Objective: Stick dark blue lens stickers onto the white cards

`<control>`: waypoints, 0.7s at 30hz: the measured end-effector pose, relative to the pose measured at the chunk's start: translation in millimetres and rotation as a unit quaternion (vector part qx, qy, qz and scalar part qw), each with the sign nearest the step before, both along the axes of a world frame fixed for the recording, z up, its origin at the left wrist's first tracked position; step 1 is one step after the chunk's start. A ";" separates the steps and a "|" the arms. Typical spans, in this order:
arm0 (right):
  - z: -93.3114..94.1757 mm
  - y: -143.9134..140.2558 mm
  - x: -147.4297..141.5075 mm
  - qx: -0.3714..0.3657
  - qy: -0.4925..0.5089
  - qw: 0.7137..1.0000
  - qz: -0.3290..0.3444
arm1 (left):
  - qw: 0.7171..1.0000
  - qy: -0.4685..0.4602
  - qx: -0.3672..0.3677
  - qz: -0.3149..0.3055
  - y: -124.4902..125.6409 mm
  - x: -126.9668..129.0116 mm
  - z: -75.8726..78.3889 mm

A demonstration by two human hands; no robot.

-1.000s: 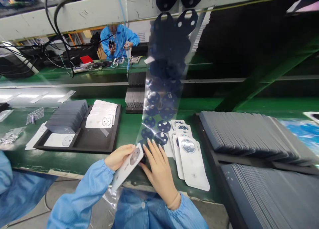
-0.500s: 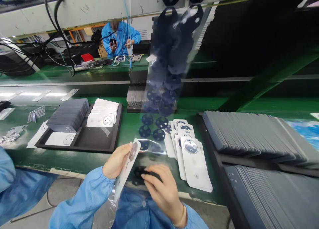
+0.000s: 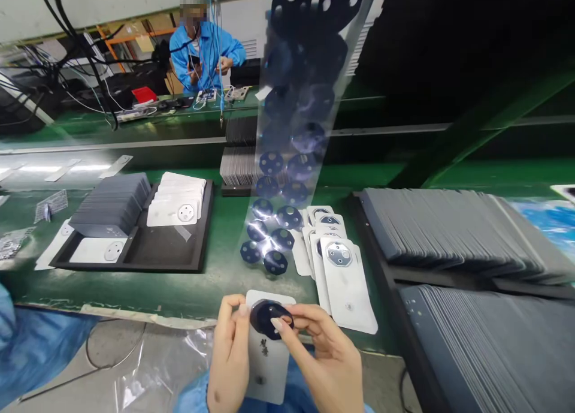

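A white phone back panel [image 3: 268, 374] is upright near the table's front edge, its left side gripped by my left hand [image 3: 230, 353]. Dark lettering shows on its face. Against its upper part lies a dark adhesive sticker with round holes [image 3: 265, 317], pinched at its right side by my right hand [image 3: 326, 353]. Whether the sticker is stuck down I cannot tell. Beyond my hands hangs a clear film strip [image 3: 287, 179] with two rows of similar dark stickers. Right of it, several white panels [image 3: 350, 287] with silver camera areas lie overlapped.
A black tray [image 3: 166, 260] at left holds grey panels [image 3: 114, 203] and white panels [image 3: 177, 197]. Racks of grey panels [image 3: 453, 227] stand at right, another rack [image 3: 238, 167] behind the film. A person in blue [image 3: 204, 53] sits across the bench; cables [image 3: 85, 47] hang at upper left.
My right hand has brought the sticker up against the panel. My left hand has turned the panel's face toward me and lowered it. The view has shifted slightly.
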State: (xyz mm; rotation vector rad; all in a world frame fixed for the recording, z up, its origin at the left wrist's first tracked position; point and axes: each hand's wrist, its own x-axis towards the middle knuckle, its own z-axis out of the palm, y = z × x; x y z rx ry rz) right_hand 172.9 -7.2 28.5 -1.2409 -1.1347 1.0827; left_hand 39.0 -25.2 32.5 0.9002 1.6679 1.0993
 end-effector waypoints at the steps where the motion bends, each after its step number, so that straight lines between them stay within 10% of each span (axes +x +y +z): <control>1: 0.2 -1.2 -1.1 0.000 -0.011 1.000 -0.001 | 1.000 -0.021 -0.010 0.004 -2.3 2.3 -2.1; 21: 4.4 -8.1 -7.2 -0.035 0.004 0.999 -0.039 | 1.000 -0.023 -0.012 0.015 -15.6 0.7 2.0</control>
